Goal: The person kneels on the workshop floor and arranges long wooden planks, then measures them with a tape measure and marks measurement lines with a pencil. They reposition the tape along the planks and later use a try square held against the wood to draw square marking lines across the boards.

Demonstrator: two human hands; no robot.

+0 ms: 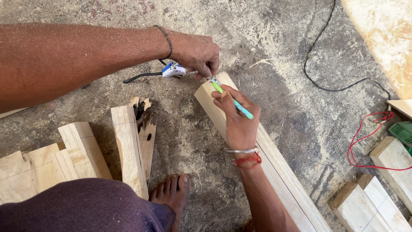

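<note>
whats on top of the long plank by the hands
At the long plank's far end, the right hand rests on it holding a green pen; the left hand pinches its corner. The wood under the right hand and forearm is hidden.

The person is wearing a thin dark cord bracelet [167, 41], a silver bangle [242, 151], a red thread band [248, 160] and purple trousers [86, 206], feet bare.

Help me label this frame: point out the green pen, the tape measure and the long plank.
green pen [240, 108], head view, on its barrel.
tape measure [173, 70], head view, on its blue-and-white case.
long plank [283, 172], head view, on its top face.
</note>
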